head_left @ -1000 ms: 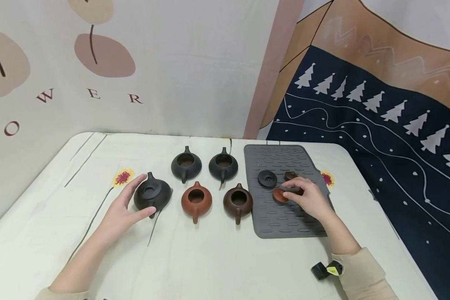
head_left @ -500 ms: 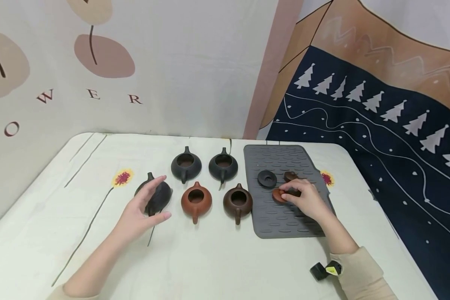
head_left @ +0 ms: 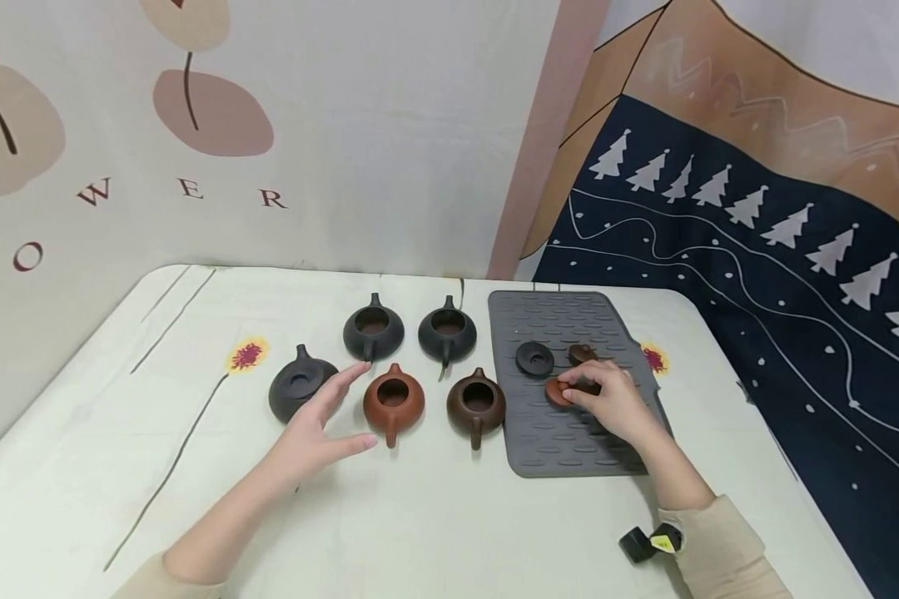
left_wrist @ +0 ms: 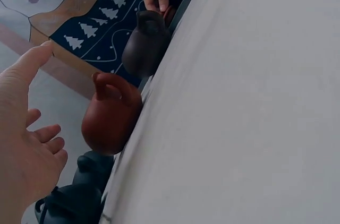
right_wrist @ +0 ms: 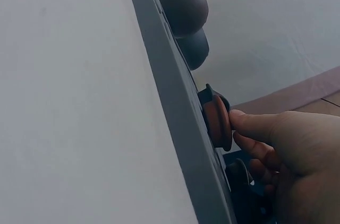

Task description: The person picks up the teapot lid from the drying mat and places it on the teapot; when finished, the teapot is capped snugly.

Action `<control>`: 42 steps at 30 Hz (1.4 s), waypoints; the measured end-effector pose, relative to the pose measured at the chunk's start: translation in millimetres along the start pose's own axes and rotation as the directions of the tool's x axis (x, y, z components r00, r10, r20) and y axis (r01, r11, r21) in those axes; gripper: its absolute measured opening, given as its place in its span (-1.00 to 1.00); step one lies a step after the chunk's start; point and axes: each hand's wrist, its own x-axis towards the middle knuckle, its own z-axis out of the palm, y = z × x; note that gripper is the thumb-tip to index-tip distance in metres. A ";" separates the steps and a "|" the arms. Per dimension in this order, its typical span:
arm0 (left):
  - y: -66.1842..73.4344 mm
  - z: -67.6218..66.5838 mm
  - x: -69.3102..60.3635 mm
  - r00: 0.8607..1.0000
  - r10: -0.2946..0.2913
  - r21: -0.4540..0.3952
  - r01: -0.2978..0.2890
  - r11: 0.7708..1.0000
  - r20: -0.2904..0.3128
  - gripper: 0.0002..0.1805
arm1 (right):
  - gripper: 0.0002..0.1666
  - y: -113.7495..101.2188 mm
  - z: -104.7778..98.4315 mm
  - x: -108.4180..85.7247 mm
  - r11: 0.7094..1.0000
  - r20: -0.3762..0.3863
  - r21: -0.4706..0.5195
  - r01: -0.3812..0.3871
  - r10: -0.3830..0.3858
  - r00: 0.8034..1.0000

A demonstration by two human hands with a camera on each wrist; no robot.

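Note:
My left hand point(head_left: 310, 437) hovers with fingers and thumb spread, holding nothing, between a black lidded teapot point(head_left: 294, 384) and a reddish clay teapot point(head_left: 394, 413). The reddish pot has no lid on it, and its handle faces me. Over on the grey mat, my right hand point(head_left: 613, 401) pinches the knob of a reddish teapot lid point(head_left: 556, 393). In the right wrist view this lid point(right_wrist: 217, 120) is held between thumb and fingers, close to the mat surface. A black lid point(head_left: 535, 358) and a brown lid point(head_left: 581, 353) lie near it; another dark lid is partly hidden by the right hand.
A lidless dark brown teapot point(head_left: 476, 406) stands beside the left edge of the grey mat point(head_left: 562, 453). Two lidless black teapots, one at left point(head_left: 373, 334) and one at right point(head_left: 447, 335), form the back row. A patterned cloth point(head_left: 389, 150) hangs behind the table.
My left hand has left the black lidded teapot and moved right, toward the reddish teapot. The right hand keeps its place at the reddish lid.

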 end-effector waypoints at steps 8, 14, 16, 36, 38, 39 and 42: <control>-7.3 10.4 6.3 0.999 -0.044 0.001 0.044 0.999 0.016 -0.04 | -0.80 -0.6 1.3 -0.6 1.000 -0.015 0.000 -0.006 0.006 1.000; -14.4 17.2 9.3 0.997 -0.081 0.020 0.081 0.997 0.016 0.00 | -0.80 -0.5 2.4 -1.0 1.000 -0.029 0.004 0.000 0.000 1.000; -16.1 18.4 9.8 0.996 -0.088 0.026 0.088 0.996 0.014 0.02 | -0.80 -0.7 2.3 -1.0 1.000 -0.027 0.008 -0.004 0.004 1.000; -26.2 19.7 11.9 0.996 -0.087 0.022 0.087 0.996 0.023 0.04 | -0.78 -16.3 -3.5 -1.9 0.999 -0.022 0.014 0.029 -0.029 0.999; -26.7 19.9 12.0 0.996 -0.090 0.021 0.089 0.996 0.025 0.04 | -0.78 -18.9 -4.1 -2.8 0.999 -0.020 0.013 0.033 -0.032 0.999; -26.6 19.9 11.9 0.995 -0.093 0.019 0.093 0.995 0.026 0.04 | -0.78 -20.1 -4.4 -3.3 0.999 -0.019 0.012 0.034 -0.034 0.999; -26.5 19.8 11.4 0.994 -0.104 0.014 0.104 0.995 0.029 0.06 | -0.78 -24.3 -5.3 -4.7 0.999 -0.018 0.014 0.037 -0.037 0.999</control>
